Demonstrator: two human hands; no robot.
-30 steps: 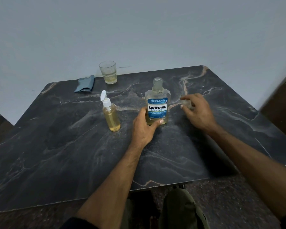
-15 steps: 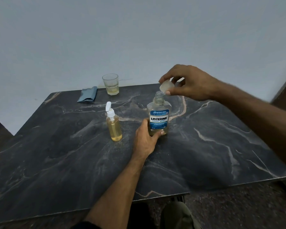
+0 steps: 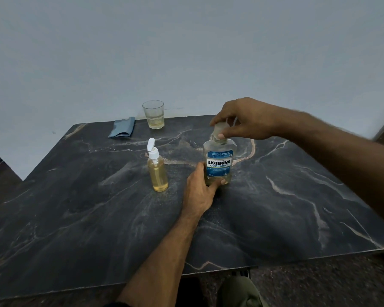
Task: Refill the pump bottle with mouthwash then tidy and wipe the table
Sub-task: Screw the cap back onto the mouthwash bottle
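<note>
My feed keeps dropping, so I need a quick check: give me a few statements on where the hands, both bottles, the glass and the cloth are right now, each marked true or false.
1. The right hand holds the cap at the neck of the mouthwash bottle. True.
2. The left hand grips the pump bottle. False: it steadies the mouthwash bottle's base; the pump bottle stands apart, untouched.
3. The pump bottle is empty. False: it holds yellowish liquid almost to its shoulder.
4. The glass stands near the table's far edge with a little liquid in it. True.
5. The blue cloth lies under the mouthwash bottle. False: it lies beside the glass, at the far edge.
</note>
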